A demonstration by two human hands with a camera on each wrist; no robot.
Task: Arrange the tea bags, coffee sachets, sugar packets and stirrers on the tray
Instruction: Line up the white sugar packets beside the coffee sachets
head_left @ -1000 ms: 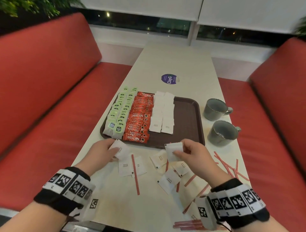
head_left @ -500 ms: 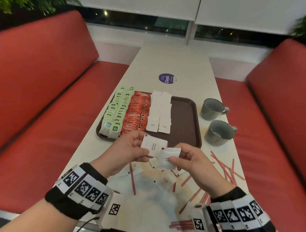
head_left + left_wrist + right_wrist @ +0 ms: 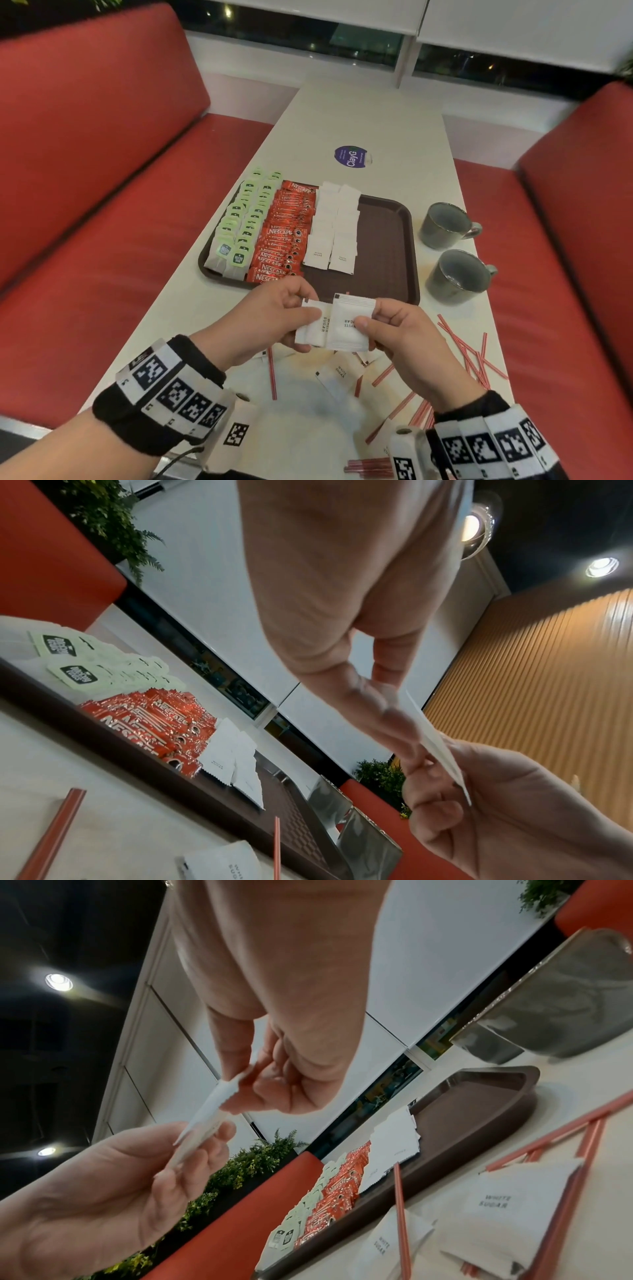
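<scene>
Since a second ago both hands have been lifted off the worktop [image 3: 383, 113] and brought together above the near edge of the tray [image 3: 387, 240]. A small stack of white sugar packets [image 3: 317, 325] is pinched in the left hand [image 3: 274, 318], and a single sugar packet [image 3: 347, 325], overlapping that stack, is pinched between thumb and fingers of the right hand [image 3: 400, 335]. On the tray, tea bags [image 3: 239, 222], coffee sachets [image 3: 286, 233] and sugar packets [image 3: 334, 229] are laid in neat rows from left to right. Loose packets and red stirrers [image 3: 469, 353] are scattered on the worktop below the hands. Two grey cups [image 3: 445, 224] are stood to the right of the tray.
</scene>
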